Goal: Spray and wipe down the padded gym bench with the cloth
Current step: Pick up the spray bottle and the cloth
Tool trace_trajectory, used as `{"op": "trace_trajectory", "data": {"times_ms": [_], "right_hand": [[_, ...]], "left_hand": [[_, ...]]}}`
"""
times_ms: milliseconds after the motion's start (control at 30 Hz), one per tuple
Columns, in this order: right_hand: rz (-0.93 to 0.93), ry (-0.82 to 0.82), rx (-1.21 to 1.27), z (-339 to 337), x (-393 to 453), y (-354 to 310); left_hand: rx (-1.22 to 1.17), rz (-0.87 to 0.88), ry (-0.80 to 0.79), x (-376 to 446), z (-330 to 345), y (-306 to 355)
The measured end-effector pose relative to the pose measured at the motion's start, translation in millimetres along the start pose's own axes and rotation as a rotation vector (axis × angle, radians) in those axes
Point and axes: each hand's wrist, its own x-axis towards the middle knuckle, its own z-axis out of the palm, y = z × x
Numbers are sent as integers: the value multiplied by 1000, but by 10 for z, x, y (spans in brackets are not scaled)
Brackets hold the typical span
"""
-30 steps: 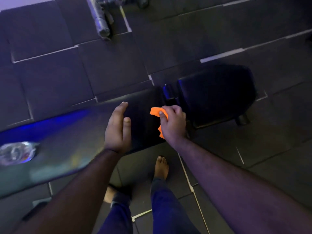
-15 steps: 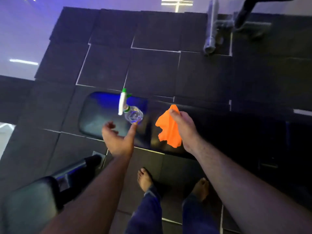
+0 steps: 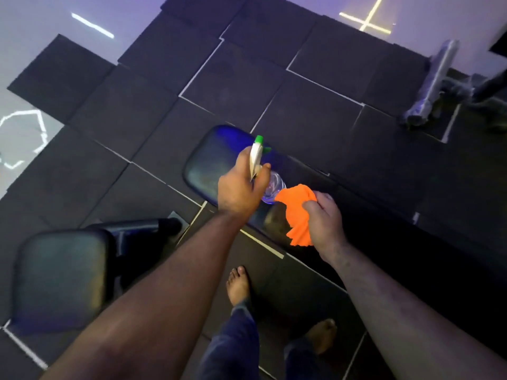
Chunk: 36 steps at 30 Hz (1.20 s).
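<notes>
Change: spray bottle (image 3: 263, 174), earlier standing free, is now being gripped at the neck by the left hand (image 3: 241, 187).
Cloth (image 3: 297, 212): soft, light, being bunched in the right hand (image 3: 326, 223).
Worktop (image 3: 205, 171): lying at 12 o'clock of the feet; bottle being judged light, slippery.

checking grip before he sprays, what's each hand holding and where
Left hand grips the spray bottle around its neck; right hand bunches the orange cloth by one edge.

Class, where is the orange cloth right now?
In the head view, the crumpled orange cloth hangs from the right hand, just right of the clear spray bottle, above the black padded bench.
</notes>
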Motion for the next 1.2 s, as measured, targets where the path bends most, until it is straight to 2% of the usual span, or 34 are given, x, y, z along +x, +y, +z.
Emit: {"op": "trace_trajectory", "data": {"times_ms": [200, 433, 600, 700, 800, 867, 933, 1000, 1200], "right_hand": [[-96, -171, -65, 1038, 22, -103], [-161, -552, -342, 2897, -187, 85], [-277, -750, -428, 4252, -447, 250], [-462, -875, -591, 4998, -557, 386], [-900, -1049, -886, 5567, -718, 706], [-1127, -1204, -1169, 5810, -796, 987], [-1195, -1350, -1507, 5899, -790, 1305], [-1254, -1399, -1755, 5865, -745, 1573], [-1445, -1296, -1814, 5760, -647, 1821]], "left_hand": [[13, -168, 243, -290, -1056, -782], [135, -500, 557, -1024, -2125, -1927], [196, -663, 760, -1713, -2788, -2597], [229, -744, 845, -2009, -3115, -2990], [237, -759, 895, -2177, -3355, -3328], [238, -765, 940, -2240, -3480, -3518], [249, -778, 967, -2279, -3572, -3684], [247, -779, 978, -2285, -3624, -3820], [270, -825, 920, -2150, -3702, -4162]]}}
